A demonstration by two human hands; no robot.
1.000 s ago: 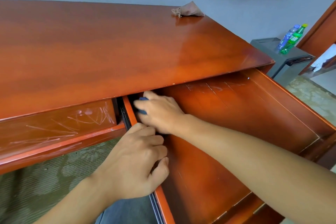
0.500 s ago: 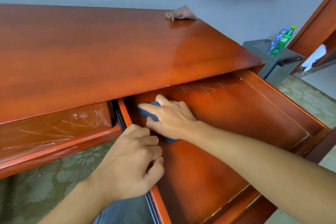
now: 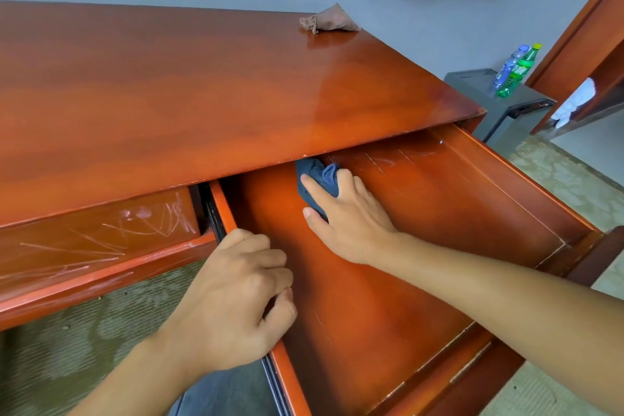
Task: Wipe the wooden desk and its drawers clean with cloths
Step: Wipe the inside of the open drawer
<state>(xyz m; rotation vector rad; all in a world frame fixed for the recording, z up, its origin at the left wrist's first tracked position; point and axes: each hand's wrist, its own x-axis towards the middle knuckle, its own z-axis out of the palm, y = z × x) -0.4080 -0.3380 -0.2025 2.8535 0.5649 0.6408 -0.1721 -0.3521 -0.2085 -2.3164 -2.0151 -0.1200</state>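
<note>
A: Where are the hands right now?

B: The right hand lies fingers spread on a dark blue cloth, pressing it flat on the floor of the pulled-out right drawer, far back near where the tabletop overhangs. The left hand has its fingers curled over the drawer's left side wall, apparently steadying it.

A: So how far along would you say the job is?

B: Midway, I'd judge. The wiping is in the back part of this drawer; whether the front part is done, I cannot tell.

A: And the rest?

B: The left drawer front carries pale scratch-like marks; dirt or damage, I cannot tell. The table top looks glossy, so perhaps wiped, though that's a guess. A brown cloth lies crumpled at its far right corner, well apart from both hands
</note>
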